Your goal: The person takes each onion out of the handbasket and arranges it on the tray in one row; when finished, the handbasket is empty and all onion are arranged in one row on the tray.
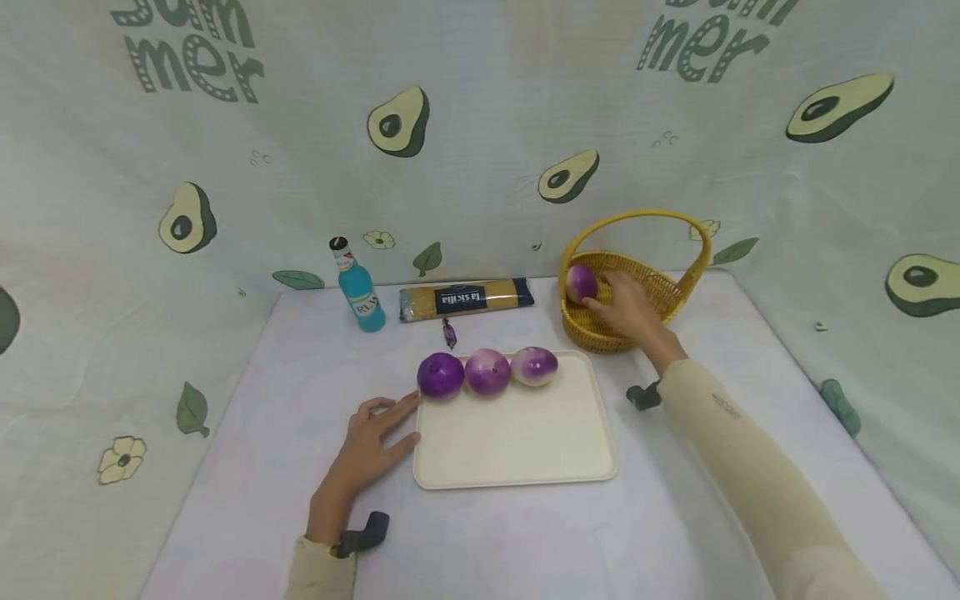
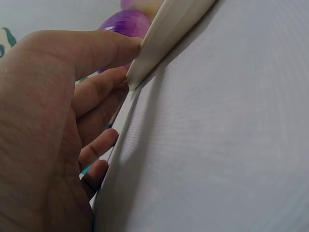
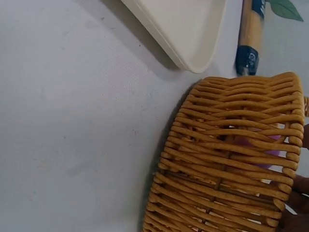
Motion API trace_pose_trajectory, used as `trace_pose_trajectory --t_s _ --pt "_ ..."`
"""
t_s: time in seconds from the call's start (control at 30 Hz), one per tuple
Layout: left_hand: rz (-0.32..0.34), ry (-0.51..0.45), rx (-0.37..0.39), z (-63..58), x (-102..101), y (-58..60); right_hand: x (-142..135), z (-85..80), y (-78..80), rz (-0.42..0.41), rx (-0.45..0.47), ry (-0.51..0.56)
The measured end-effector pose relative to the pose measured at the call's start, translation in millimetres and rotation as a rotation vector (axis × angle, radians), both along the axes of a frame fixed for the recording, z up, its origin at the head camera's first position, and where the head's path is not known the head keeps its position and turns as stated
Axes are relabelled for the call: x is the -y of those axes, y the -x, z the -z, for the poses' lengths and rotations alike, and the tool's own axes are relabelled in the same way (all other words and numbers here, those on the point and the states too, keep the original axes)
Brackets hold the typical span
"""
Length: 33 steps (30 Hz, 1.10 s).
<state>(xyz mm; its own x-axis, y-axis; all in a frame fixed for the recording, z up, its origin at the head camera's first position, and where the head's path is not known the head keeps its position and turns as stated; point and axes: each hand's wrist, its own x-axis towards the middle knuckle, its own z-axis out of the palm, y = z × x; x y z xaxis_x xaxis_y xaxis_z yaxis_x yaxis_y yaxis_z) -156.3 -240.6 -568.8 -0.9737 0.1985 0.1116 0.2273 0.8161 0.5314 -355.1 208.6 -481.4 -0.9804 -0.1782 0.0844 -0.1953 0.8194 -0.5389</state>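
Inside the yellow wicker basket (image 1: 600, 340) lies a purple onion (image 1: 581, 283). My right hand (image 1: 630, 308) reaches in over the basket's near rim, thumb and fingers spread at the onion's right side, the thumb tip right at it. The weave hides much of that hand and onion in the right wrist view. At the left edge of the cream tray (image 1: 517, 450), my left hand (image 1: 367, 446) touches the rim with thumb and fingertips. Along the tray's far edge sit a dark purple onion (image 1: 440, 376) and two purple-and-white onions (image 1: 487, 372), (image 1: 534, 367).
Behind the tray lie a spaghetti pack (image 1: 465, 299) and a small wrapped candy (image 1: 449, 333). A blue bottle (image 1: 358, 287) stands at the back left. An avocado-print cloth (image 1: 480, 167) hangs behind the white table (image 1: 525, 542). The basket's tall handle (image 1: 645, 213) arches over it.
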Motion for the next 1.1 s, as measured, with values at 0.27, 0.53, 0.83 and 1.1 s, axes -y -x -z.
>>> trace_pose_trajectory --t_s 0.27,0.53,0.83,1.1 --pt "-0.009 -0.013 0.014 4.3 -0.7 0.9 4.0 5.2 10.2 0.016 0.032 0.014" --pt "-0.008 -0.016 0.007 5.3 -0.2 1.2 3.0 8.6 19.6 0.033 0.067 0.025" --pt "-0.008 -0.004 -0.004 2.5 -1.3 0.3 2.8 10.7 22.9 0.018 0.091 0.036" --pt "-0.013 0.0 0.013 0.8 -3.3 1.7 2.0 16.4 31.6 0.001 0.086 0.037"
